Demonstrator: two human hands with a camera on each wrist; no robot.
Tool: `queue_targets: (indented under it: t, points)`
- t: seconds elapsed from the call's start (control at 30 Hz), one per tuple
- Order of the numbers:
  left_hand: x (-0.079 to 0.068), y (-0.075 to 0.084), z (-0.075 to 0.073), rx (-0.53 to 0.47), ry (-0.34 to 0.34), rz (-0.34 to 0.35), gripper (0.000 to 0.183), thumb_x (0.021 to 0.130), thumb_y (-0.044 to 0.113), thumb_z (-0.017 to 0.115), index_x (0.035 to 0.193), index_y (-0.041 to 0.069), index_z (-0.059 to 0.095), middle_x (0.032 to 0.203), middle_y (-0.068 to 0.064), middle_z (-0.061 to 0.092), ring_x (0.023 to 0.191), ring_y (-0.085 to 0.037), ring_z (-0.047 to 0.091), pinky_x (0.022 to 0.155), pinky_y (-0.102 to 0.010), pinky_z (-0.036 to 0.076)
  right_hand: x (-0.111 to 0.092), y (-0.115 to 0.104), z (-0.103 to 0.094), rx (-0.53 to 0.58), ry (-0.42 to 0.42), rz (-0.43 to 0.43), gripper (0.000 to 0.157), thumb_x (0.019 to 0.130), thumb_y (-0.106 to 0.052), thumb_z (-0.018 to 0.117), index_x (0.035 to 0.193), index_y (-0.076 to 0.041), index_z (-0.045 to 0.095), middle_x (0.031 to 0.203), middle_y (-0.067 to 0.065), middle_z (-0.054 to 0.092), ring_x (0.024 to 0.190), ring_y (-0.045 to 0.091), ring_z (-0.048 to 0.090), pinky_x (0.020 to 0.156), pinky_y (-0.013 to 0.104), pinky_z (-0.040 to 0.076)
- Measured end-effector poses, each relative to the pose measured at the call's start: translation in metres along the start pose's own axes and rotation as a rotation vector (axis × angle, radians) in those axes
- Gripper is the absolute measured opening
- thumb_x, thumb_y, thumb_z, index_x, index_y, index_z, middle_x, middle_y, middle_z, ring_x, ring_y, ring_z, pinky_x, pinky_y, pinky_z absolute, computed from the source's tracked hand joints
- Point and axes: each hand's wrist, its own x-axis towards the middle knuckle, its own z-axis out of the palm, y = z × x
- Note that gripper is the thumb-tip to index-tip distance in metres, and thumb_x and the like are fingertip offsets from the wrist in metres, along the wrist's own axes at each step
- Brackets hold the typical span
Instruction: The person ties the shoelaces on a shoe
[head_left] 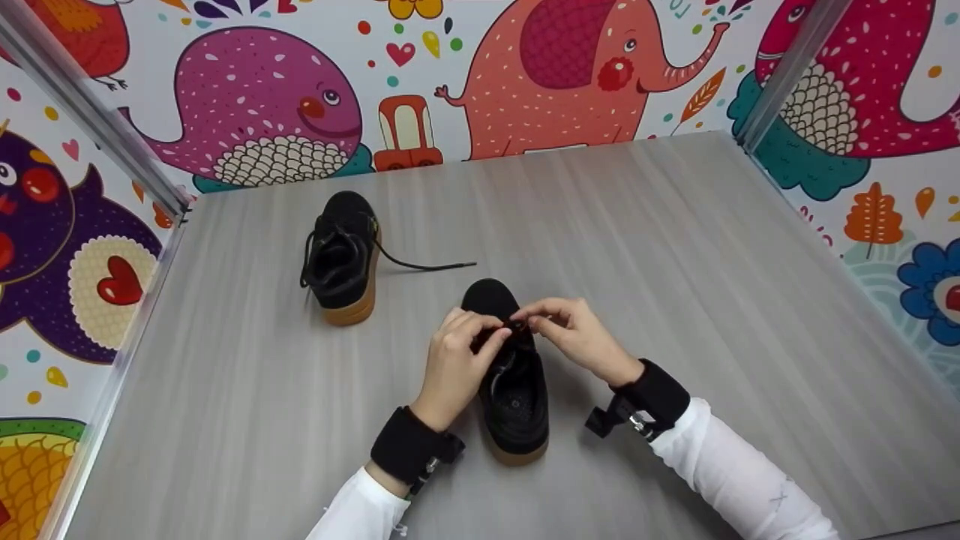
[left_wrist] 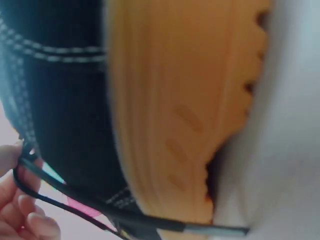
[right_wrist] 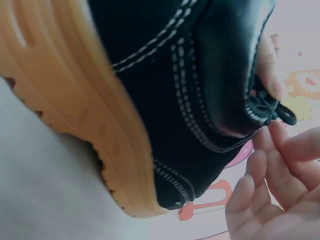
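Observation:
A black shoe (head_left: 489,297) with a tan gum sole stands on the table between both hands, its toe pointing away. My left hand (head_left: 456,364) comes over its left side and pinches the black shoelace (left_wrist: 145,219) at the laces. One tipped lace end hangs down across the sole in the left wrist view. From the other side, my right hand (head_left: 585,341) pinches at the same lacing with thumb and forefinger. In the right wrist view, a small lace loop (right_wrist: 287,114) sticks out beside a knot at the fingertips. Fingers partly hide the knot.
A second black shoe (head_left: 347,259) stands farther back on the left, with one loose lace (head_left: 427,267) trailing right over the grey table (head_left: 675,247). Panels printed with cartoon animals (head_left: 262,97) wall in the back and sides, joined by metal corner posts (head_left: 795,67).

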Motion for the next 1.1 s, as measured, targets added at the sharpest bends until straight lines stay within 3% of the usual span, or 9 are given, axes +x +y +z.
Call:
queue_targets:
  t: [0.2, 0.37, 0.6, 0.77, 0.9, 1.1]
  points:
    - [-0.002, -0.003, 0.006, 0.118, 0.101, 0.175, 0.009, 0.084, 0.016, 0.072, 0.084, 0.008, 0.068, 0.082, -0.001, 0.067, 0.079, -0.015, 0.056, 0.073, -0.026, 0.050, 0.001, 0.009, 0.001, -0.038, -0.003, -0.049, 0.016, 0.088, -0.004, 0.065, 0.102, 0.003, 0.069, 0.099, 0.017, 0.067, 0.081, 0.011, 0.061, 0.067, 0.021, 0.051]
    - [-0.001, -0.006, 0.011, 0.149, 0.152, 0.236, 0.009, 0.083, 0.014, 0.073, 0.085, 0.007, 0.068, 0.082, -0.002, 0.067, 0.080, -0.017, 0.057, 0.084, -0.032, 0.049, 0.002, 0.013, -0.001, -0.023, -0.020, -0.057, 0.019, 0.086, -0.006, 0.067, 0.102, 0.004, 0.069, 0.099, 0.017, 0.066, 0.083, 0.009, 0.060, 0.068, 0.021, 0.052]
    - [0.004, -0.006, 0.016, 0.103, 0.161, 0.218, 0.009, 0.084, 0.015, 0.073, 0.083, 0.007, 0.068, 0.081, 0.000, 0.067, 0.078, -0.016, 0.055, 0.078, -0.028, 0.046, 0.004, 0.015, -0.001, -0.001, -0.063, -0.057, 0.021, 0.086, -0.003, 0.067, 0.105, 0.005, 0.069, 0.098, 0.017, 0.066, 0.083, 0.006, 0.058, 0.068, 0.019, 0.050]
    - [0.004, -0.006, 0.018, 0.084, 0.168, 0.190, 0.009, 0.082, 0.017, 0.074, 0.081, 0.009, 0.071, 0.078, 0.001, 0.068, 0.077, -0.015, 0.054, 0.073, -0.026, 0.044, 0.007, 0.014, 0.000, -0.009, -0.082, -0.063, 0.014, 0.086, 0.004, 0.064, 0.097, 0.009, 0.070, 0.096, 0.021, 0.066, 0.081, 0.005, 0.056, 0.066, 0.017, 0.046]
    - [0.003, -0.005, 0.017, 0.076, 0.175, 0.168, 0.008, 0.082, 0.017, 0.075, 0.081, 0.009, 0.073, 0.077, 0.001, 0.069, 0.076, -0.015, 0.054, 0.073, -0.026, 0.044, 0.007, 0.012, 0.001, -0.065, -0.056, -0.072, 0.011, 0.085, 0.004, 0.065, 0.092, 0.010, 0.071, 0.093, 0.021, 0.067, 0.081, 0.004, 0.055, 0.065, 0.016, 0.045]
    - [0.002, -0.003, 0.012, 0.081, 0.149, 0.122, 0.010, 0.082, 0.020, 0.075, 0.084, 0.010, 0.075, 0.080, 0.002, 0.066, 0.078, -0.014, 0.053, 0.073, -0.028, 0.043, 0.004, 0.006, 0.003, -0.218, 0.001, -0.127, 0.009, 0.085, -0.007, 0.069, 0.089, -0.001, 0.074, 0.085, 0.009, 0.068, 0.074, 0.006, 0.052, 0.064, 0.018, 0.043]
